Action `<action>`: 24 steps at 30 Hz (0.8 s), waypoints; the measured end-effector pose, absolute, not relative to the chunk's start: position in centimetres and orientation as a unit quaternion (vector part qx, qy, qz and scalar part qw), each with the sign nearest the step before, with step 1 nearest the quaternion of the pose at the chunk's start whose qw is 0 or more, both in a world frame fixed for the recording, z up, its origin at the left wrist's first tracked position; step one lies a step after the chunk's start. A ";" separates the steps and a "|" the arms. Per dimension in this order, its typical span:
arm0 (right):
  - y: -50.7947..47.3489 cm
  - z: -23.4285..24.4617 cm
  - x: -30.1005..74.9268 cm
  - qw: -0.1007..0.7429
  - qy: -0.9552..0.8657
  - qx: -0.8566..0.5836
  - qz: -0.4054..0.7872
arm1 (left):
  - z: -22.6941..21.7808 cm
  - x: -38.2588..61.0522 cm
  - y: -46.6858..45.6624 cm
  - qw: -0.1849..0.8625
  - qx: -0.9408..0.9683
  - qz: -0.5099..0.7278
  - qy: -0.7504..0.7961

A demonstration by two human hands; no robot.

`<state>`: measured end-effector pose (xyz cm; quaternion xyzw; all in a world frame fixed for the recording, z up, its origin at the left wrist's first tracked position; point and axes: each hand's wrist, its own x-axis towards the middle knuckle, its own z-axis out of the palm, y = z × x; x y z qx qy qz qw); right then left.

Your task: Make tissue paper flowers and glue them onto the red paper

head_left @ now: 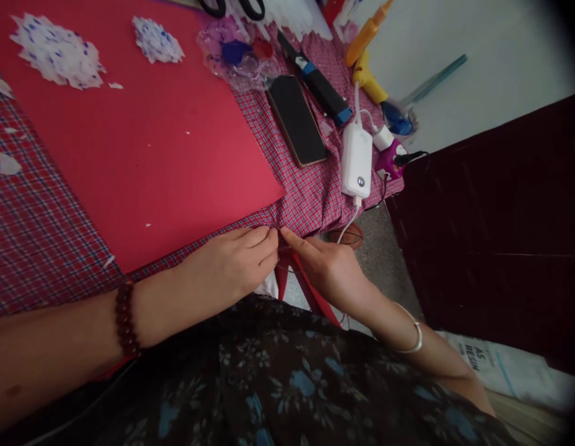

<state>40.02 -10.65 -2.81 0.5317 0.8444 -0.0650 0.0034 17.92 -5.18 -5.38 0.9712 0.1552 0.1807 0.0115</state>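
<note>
At the near edge of the table, both hands meet on the checked tablecloth (306, 201). My left hand (236, 260), with a dark beaded bracelet at the wrist, is closed, its fingertips pinching the cloth's hem. Close beside it, my right hand (336, 272) holds the same edge, its index finger stretched along the cloth and the thumb hidden beneath. The cloth is puckered where the fingertips nearly touch. A thin strand hangs below the fingers; what it is I cannot make out. A red sheet (176, 167) lies just beyond the left hand.
Two piles of white paper scraps (57, 52) lie on the sheet. Farther right are a phone (297, 121), a utility knife (318, 80), a cabled white power bank (356, 161), a purple power socket (390, 160) and a yellow glue gun (368, 77). Scissors (253, 7) lie at the back.
</note>
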 end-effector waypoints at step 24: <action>-10.3 -2.4 40.3 0.030 0.850 0.520 -0.084 | -5.0 17.6 -5.0 0.025 0.964 0.207 0.163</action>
